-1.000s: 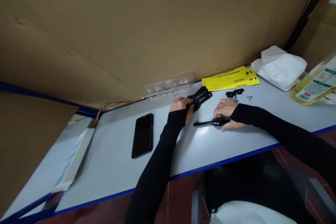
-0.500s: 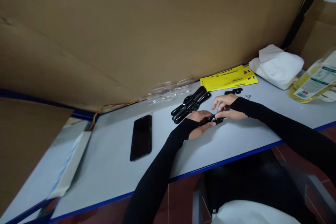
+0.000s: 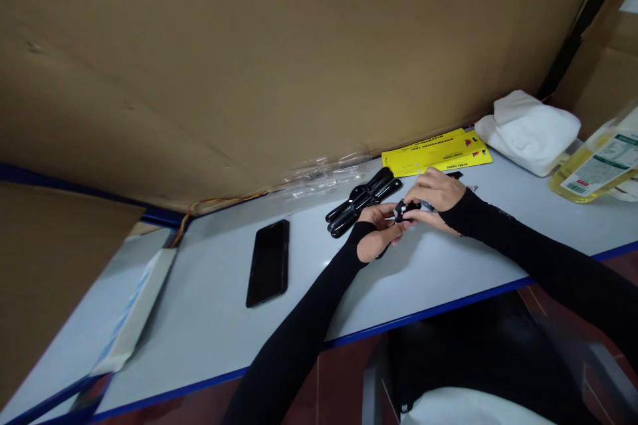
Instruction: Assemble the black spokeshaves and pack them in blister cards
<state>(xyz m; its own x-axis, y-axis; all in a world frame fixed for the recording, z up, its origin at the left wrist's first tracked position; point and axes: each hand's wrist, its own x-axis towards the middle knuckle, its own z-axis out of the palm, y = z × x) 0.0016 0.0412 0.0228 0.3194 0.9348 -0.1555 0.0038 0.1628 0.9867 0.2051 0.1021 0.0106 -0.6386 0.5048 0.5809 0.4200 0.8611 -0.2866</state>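
Both hands meet over the table around a black spokeshave (image 3: 409,206) with small shiny metal parts. My left hand (image 3: 377,234) is closed on its near side, thumb and fingers wrapped about it. From the right, my right hand (image 3: 434,194) pinches the spokeshave's upper side between thumb and fingers. Much of the tool is hidden by the fingers. Several more black spokeshaves (image 3: 366,199) lie stacked just beyond my left hand. Small black parts (image 3: 454,175) and a small silvery piece (image 3: 473,188) lie behind my right hand, partly covered by it.
Yellow printed cards (image 3: 438,154) lie along the cardboard wall, with clear plastic packaging (image 3: 323,176) left of them. A black phone (image 3: 268,263) lies on the left. A white cloth bundle (image 3: 529,129) and a bottle of yellow liquid (image 3: 595,166) stand at right. The table's blue edge (image 3: 423,314) runs in front.
My right hand has turned over and now grips the spokeshave from above. The spokeshave has been lifted and tilted between both hands, and my left hand has rotated with it.
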